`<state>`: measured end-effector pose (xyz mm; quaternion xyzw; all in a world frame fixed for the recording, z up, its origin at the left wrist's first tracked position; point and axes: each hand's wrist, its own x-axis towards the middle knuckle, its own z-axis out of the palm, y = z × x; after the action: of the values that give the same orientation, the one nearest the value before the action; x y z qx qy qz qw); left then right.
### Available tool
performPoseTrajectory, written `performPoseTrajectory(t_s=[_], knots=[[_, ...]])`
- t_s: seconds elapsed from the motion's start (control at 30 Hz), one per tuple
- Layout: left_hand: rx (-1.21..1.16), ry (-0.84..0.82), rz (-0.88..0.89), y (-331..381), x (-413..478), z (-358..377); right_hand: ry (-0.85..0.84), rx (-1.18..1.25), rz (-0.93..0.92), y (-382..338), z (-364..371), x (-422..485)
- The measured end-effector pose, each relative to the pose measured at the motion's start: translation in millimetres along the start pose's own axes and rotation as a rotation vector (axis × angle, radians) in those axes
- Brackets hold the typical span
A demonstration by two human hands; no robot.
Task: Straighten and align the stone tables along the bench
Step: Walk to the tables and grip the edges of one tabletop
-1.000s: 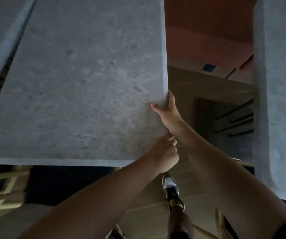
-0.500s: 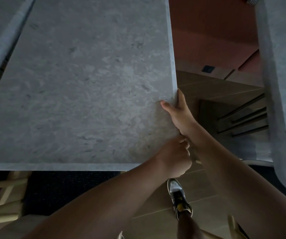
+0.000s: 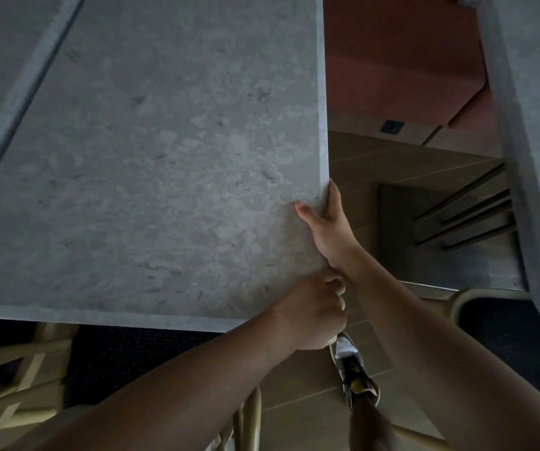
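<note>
- Head view, grip: the right hand (image 3: 324, 229) gripped the right-side edge of the centre stone desk (image 3: 164, 157). Its thumb lay flat on the top face, and its fingers wrapped over the edge and out of sight beneath.
- The left hand (image 3: 314, 314) sat just nearer the person, touching the right wrist. It was closed round the same desk at the near corner; its fingertips under the slab were hidden.
- Purpose, as a judgement: two hands on one corner suited sliding or pivoting a heavy slab rather than lifting it. The thumb on top steadied the edge against tipping.
- Position of the work: the centre stone desk extended ahead and to the left of both hands. Its far-left edge ran close beside a second stone desk (image 3: 1, 60), with only a narrow dark seam between them.
- A third stone desk (image 3: 535, 125) stood well to the right of the hands, across an open gap. That gap was probably the alignment not yet closed.
- The red bench (image 3: 398, 76) lay ahead of the hands, beyond the gap.
- Below the hands were the tiled floor (image 3: 376, 164) and a shoe (image 3: 356, 375). A wooden chair (image 3: 17, 369) stood to the left of the left forearm.
- Markings: no brand or label was legible. A small dark plate (image 3: 392, 126) ahead of the right hand carried a mark too small to read.
</note>
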<state>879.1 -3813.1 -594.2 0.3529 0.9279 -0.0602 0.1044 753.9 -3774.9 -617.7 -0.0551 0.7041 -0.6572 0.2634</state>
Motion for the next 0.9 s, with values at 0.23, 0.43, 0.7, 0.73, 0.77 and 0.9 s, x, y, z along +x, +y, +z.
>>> performPoseTrajectory(t_s=[0.23,0.43,0.7,0.73,0.77,0.9], knots=[[-0.018,0.017,-0.006,2,-17,0,0.020,-0.028,-0.002,8,10,-9],[-0.039,-0.015,0.001,8,-33,5,0.034,-0.013,0.013,14,23,-20],[-0.022,-0.052,-0.035,10,-34,7,0.053,-0.063,0.035,16,25,-23],[-0.026,-0.037,-0.036,10,-34,6,0.053,-0.078,0.042,15,25,-23],[-0.051,-0.026,-0.032,12,-33,7,0.051,-0.086,0.053,14,25,-24],[-0.329,0.090,-0.166,15,-28,9,0.065,-0.070,0.096,4,22,-30]])
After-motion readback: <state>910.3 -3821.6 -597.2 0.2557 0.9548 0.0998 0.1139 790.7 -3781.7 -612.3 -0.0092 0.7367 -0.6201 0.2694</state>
